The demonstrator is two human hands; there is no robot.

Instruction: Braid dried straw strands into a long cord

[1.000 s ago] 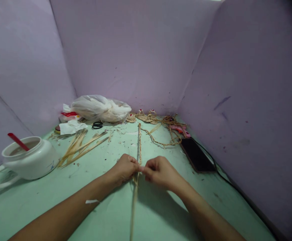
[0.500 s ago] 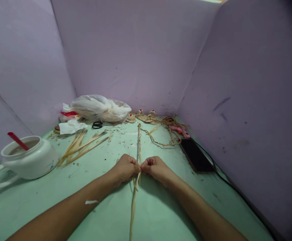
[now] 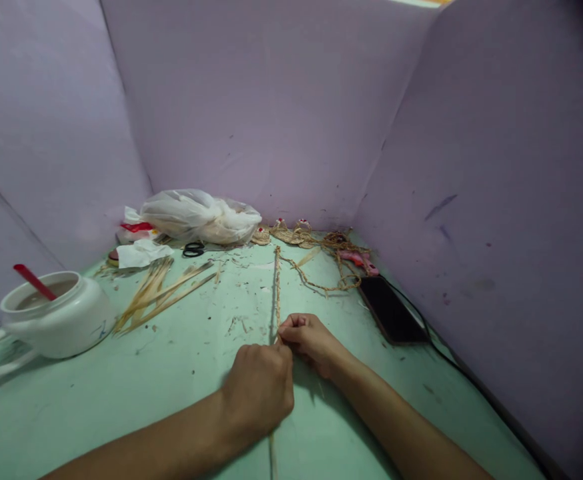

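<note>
A thin braided straw cord runs straight down the middle of the green table from the back toward me. My right hand pinches the cord where the braid ends. My left hand is a closed fist just in front of it, wrapped over the loose straw strands, whose tail shows below the fist.
A white pot with a red spoon stands at the left. Loose straw strips, black scissors, a plastic bag and woven straw pieces lie at the back. A dark phone lies at the right, by the purple wall.
My left hand has pulled back toward me along the strands and now sits in front of my right hand. My right hand has stayed pinched on the cord.
</note>
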